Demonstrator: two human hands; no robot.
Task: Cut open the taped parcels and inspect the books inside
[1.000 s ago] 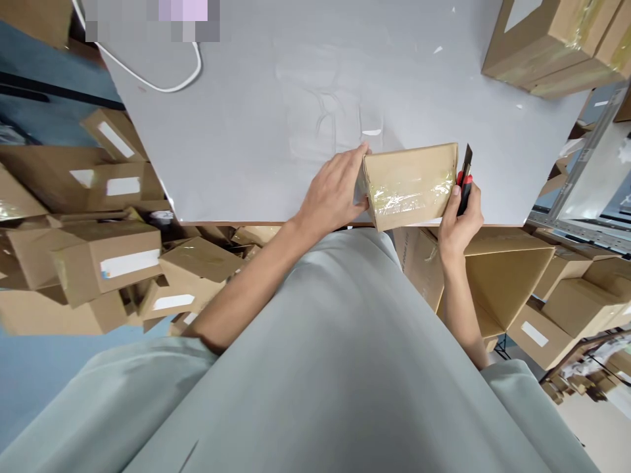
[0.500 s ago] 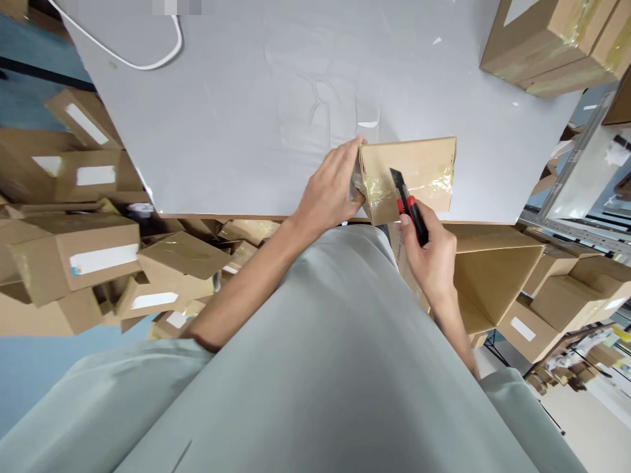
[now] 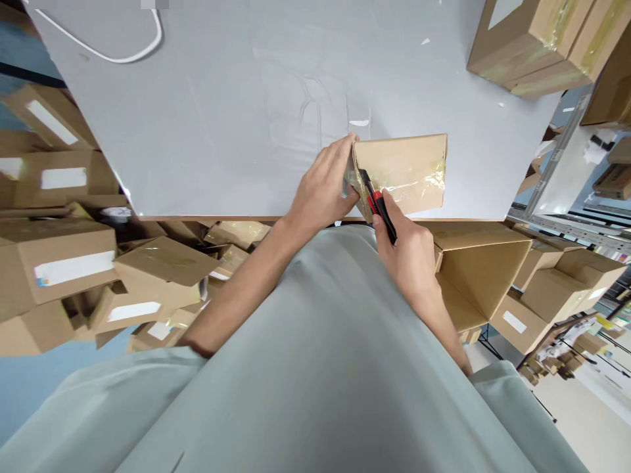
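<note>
A small cardboard box (image 3: pixel 404 157) sits at the near edge of the grey table, with clear tape across the side facing me. My left hand (image 3: pixel 323 180) grips the box by its left end, thumb low and fingers at the upper corner. In my right hand (image 3: pixel 407 246) is a red and black utility knife (image 3: pixel 382 209), fingers closed round its handle. The dark blade points up and left, at the taped left edge of the box. Whether the blade has gone into the tape, I cannot tell.
Two taped cartons (image 3: pixel 532 49) stand at the table's (image 3: pixel 207 131) back right. A white cable (image 3: pixel 133 59) lies at the far left. Several cardboard boxes (image 3: pixel 69 256) are piled below on the left. An open carton (image 3: pixel 486 269) is below the table edge on the right.
My right hand has moved the utility knife left, from over the middle of the box face to its left edge. My left hand keeps its hold. The view has shifted slightly.
</note>
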